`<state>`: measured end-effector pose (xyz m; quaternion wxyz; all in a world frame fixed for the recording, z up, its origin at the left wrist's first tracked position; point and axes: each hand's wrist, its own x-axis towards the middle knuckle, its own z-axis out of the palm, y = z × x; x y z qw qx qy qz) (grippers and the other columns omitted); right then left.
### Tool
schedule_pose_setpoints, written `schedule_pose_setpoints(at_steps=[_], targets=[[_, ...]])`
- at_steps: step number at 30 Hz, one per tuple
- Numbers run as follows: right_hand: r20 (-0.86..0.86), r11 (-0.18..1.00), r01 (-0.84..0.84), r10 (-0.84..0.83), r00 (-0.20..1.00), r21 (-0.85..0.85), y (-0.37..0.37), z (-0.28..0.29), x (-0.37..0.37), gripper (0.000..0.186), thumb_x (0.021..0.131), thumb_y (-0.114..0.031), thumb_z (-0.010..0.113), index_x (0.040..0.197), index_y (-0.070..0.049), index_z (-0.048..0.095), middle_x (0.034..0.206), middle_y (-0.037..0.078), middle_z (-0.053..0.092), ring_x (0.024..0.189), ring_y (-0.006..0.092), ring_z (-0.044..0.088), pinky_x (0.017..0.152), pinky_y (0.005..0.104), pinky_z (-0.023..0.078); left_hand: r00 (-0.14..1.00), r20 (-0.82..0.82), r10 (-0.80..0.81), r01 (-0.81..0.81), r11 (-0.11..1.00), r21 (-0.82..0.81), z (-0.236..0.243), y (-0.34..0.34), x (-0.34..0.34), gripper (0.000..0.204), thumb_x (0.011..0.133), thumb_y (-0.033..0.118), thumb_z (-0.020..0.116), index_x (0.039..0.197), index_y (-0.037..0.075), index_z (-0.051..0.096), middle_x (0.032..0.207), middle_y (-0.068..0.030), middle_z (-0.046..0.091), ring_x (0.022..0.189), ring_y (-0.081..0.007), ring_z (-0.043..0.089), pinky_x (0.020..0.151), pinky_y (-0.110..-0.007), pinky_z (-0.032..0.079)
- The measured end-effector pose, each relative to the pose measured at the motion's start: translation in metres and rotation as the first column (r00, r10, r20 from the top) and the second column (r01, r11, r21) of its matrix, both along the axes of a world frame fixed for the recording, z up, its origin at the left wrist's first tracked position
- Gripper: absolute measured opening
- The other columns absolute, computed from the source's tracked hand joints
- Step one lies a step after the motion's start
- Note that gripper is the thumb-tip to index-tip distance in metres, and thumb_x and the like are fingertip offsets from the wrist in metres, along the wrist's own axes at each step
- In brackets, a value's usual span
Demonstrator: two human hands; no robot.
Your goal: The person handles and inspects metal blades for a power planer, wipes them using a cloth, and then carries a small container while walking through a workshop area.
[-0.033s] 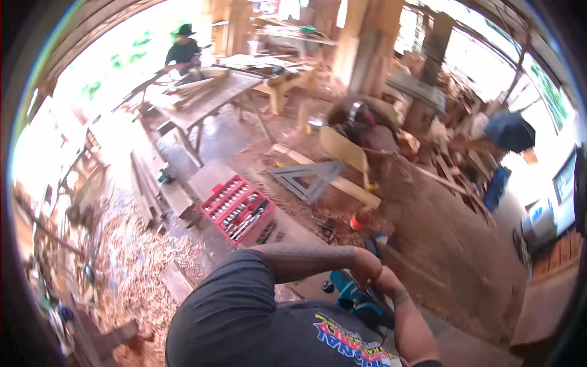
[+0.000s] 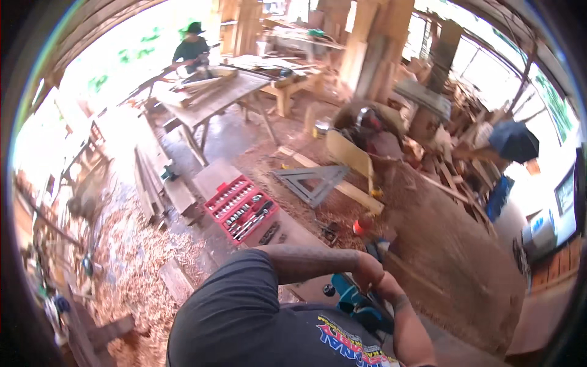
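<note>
My left forearm reaches across my body, so that my left hand (image 2: 369,270) meets my right hand (image 2: 389,289) at the side of a teal and black power tool (image 2: 351,298), which looks like an electric planer with a round black knob. Both hands look closed, fingers bent in toward the tool. Whatever they grip is hidden behind the hands and too small to make out. The tool rests close against my shirt, above a wooden board (image 2: 306,287). Ahead on the board lies an open red socket set case (image 2: 241,210) with several sockets and a ratchet.
A large grey triangle square (image 2: 313,185) lies beyond the board, near an orange-capped container (image 2: 362,227). To the right stands a broad brown wooden slab (image 2: 452,263). Shavings (image 2: 140,263) cover the floor at left. A person (image 2: 192,49) is by a far worktable (image 2: 214,107).
The whole view has shifted slightly, so the surroundings sit a little farther right and lower. Both hands stay together at the power tool.
</note>
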<state>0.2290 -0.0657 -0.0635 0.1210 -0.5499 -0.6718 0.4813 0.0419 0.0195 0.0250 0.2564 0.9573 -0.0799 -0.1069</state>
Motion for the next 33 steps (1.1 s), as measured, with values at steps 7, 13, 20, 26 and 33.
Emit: schedule_pose_setpoints(at_steps=[7,13,20,26,33], targets=[[-0.130,0.997,0.061,-0.053,0.990,0.054,-0.002,-0.005,-0.014,0.027,0.083,-0.014,0.075,0.109,-0.005,0.072,0.102,0.010,0.074,0.092,0.0199,0.067,0.085,0.0360,0.053,0.992,-0.092,0.092,-0.080,0.989,0.126,-0.003,-0.011,-0.006,0.034,0.075,0.032,0.075,0.095,0.006,0.079,0.091,-0.0195,0.074,0.090,-0.0381,0.071,0.084,-0.049,0.054],[-0.241,0.978,0.161,-0.189,0.952,-0.130,0.004,-0.014,-0.004,0.032,0.085,-0.014,0.075,0.115,-0.005,0.069,0.110,0.008,0.072,0.098,0.0185,0.064,0.089,0.0362,0.052,0.995,-0.098,0.022,0.001,0.974,0.225,0.004,-0.014,0.001,0.034,0.074,0.030,0.076,0.097,0.005,0.078,0.090,-0.0202,0.074,0.088,-0.0375,0.071,0.079,-0.051,0.055],[-0.355,0.948,0.200,-0.281,0.892,-0.250,0.005,-0.017,-0.002,0.043,0.088,-0.015,0.076,0.128,-0.006,0.064,0.124,0.007,0.067,0.110,0.0169,0.061,0.095,0.0365,0.051,0.995,0.000,0.097,-0.095,0.970,0.223,-0.013,-0.018,-0.001,0.035,0.071,0.032,0.080,0.095,0.007,0.078,0.095,-0.0172,0.075,0.094,-0.0367,0.071,0.085,-0.047,0.056],[-0.326,0.969,0.195,-0.235,0.916,-0.150,0.006,-0.007,-0.008,0.026,0.087,-0.018,0.072,0.107,-0.002,0.072,0.101,0.006,0.074,0.093,0.0166,0.066,0.081,0.0391,0.055,0.983,-0.025,0.180,-0.172,0.964,0.202,0.021,-0.023,-0.018,0.032,0.068,0.028,0.079,0.094,0.009,0.078,0.094,-0.0161,0.075,0.093,-0.0360,0.071,0.084,-0.047,0.056],[-0.105,0.982,-0.014,0.034,0.994,0.187,0.006,-0.043,0.012,0.030,0.084,-0.020,0.074,0.110,-0.005,0.072,0.099,0.012,0.075,0.090,0.0177,0.067,0.084,0.0389,0.054,0.987,0.083,0.141,-0.154,0.971,0.185,0.003,-0.023,-0.011,0.025,0.069,0.026,0.076,0.089,0.011,0.079,0.088,-0.0154,0.074,0.088,-0.0353,0.072,0.078,-0.047,0.057]])
